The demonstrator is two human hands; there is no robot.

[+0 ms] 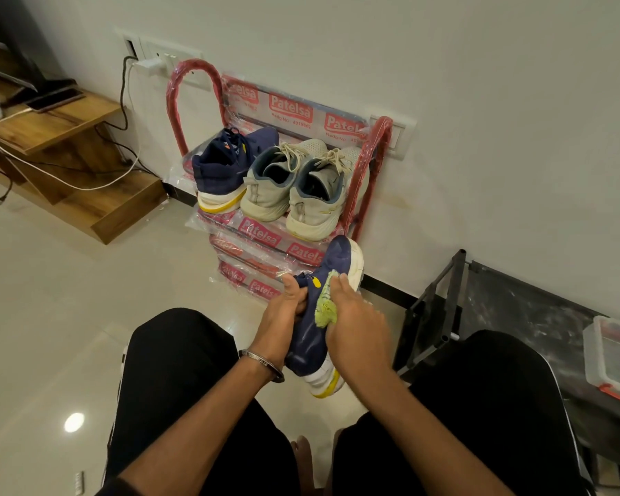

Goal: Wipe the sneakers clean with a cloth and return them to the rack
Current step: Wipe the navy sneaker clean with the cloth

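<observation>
Navy sneaker (310, 338): gripped in your left hand (283, 309); right hand (355, 323) presses green cloth (325, 309) on upper. Wiping step. Next: return beside mate on rack (371, 173) top-shelf left edge.

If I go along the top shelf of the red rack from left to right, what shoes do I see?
Navy sneaker with the yellow stripe on its sole → first beige sneaker → second beige sneaker, next to the rack's right red post. The other navy sneaker is not on the shelf; the hands hold it.
</observation>
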